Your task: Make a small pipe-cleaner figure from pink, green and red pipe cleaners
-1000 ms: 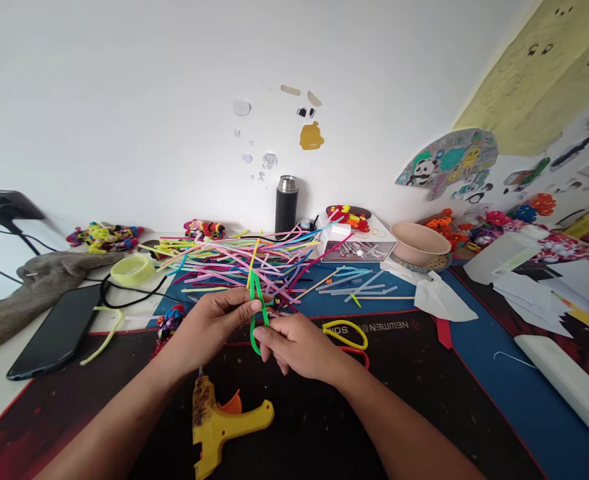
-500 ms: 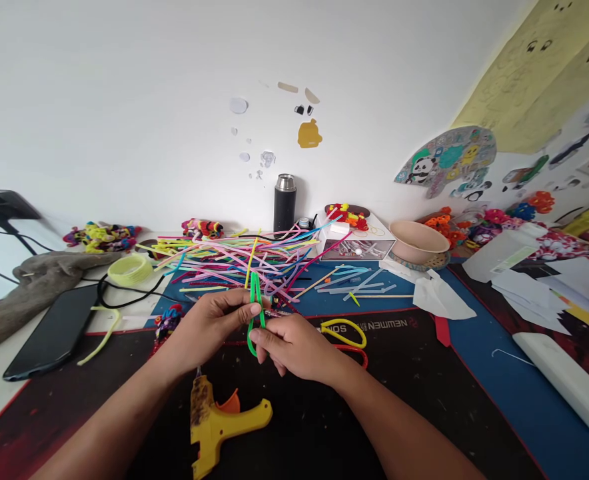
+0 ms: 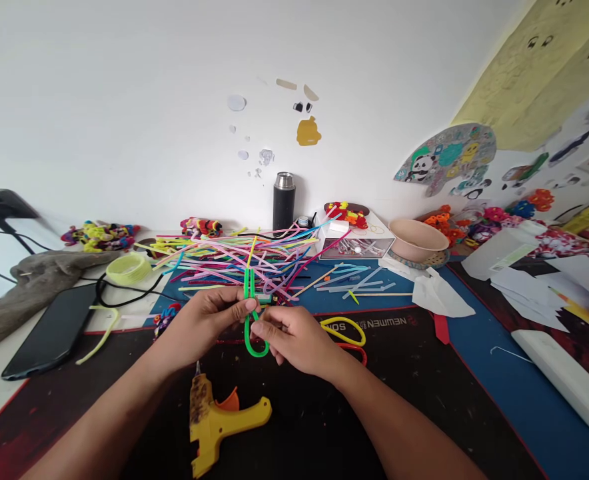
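Note:
Both hands meet over the dark desk mat [image 3: 424,373] and pinch one green pipe cleaner [image 3: 252,347] that is bent into a loop. My left hand [image 3: 209,320] grips its upper part with thumb and fingers closed. My right hand [image 3: 294,340] pinches the loop's right side just below. The loop's bottom hangs between the two hands. Right behind them lies a big pile of coloured pipe cleaners [image 3: 244,260].
A yellow glue gun [image 3: 214,420] lies near my forearms. A yellow loop [image 3: 344,330] and a red one lie right of my right hand. A phone [image 3: 49,330], black flask [image 3: 283,201], beige bowl [image 3: 417,240], white tissue [image 3: 439,297] and papers surround the mat.
The green loop has widened and rounded at its bottom as both hands shifted slightly up and twisted it. Everything else stays put.

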A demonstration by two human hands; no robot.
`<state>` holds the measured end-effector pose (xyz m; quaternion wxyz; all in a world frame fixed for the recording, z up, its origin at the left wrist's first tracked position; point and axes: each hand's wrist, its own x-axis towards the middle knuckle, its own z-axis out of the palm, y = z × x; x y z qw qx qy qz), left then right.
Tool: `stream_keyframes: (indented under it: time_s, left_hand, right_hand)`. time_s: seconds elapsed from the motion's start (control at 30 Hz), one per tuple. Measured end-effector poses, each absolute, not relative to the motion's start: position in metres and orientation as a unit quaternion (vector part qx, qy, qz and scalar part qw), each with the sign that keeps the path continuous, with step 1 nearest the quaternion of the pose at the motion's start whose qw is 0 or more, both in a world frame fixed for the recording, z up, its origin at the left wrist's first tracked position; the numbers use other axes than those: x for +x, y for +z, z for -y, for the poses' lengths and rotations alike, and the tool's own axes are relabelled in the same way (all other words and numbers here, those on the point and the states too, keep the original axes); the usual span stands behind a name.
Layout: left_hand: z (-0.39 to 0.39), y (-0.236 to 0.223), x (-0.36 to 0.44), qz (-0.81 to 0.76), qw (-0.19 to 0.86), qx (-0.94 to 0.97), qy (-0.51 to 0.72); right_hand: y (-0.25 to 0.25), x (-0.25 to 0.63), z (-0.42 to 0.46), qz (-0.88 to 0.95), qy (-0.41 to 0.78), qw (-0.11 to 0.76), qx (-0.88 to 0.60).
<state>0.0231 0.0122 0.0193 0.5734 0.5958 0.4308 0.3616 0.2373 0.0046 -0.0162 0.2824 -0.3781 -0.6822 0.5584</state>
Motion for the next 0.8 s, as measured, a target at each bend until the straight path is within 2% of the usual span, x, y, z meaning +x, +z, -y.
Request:
stream_keyframes:
  time_s: [0.13, 0.23, 0.8]
  left_hand:
    - [-0.013, 0.021, 0.023, -0.444, 0.592, 0.588, 0.326]
    - [-0.011, 0.024, 0.027, -0.434, 0.608, 0.602, 0.284]
    - [-0.007, 0.023, 0.031, -0.426, 0.652, 0.596, 0.195]
  right_hand:
    - [-0.013, 0.239, -0.009, 0.632, 0.560, 0.377, -0.382]
    - [-0.012, 0.239, -0.012, 0.597, 0.571, 0.410, -0.387]
    - [-0.004, 0.233, -0.009, 0.569, 0.627, 0.396, -0.355]
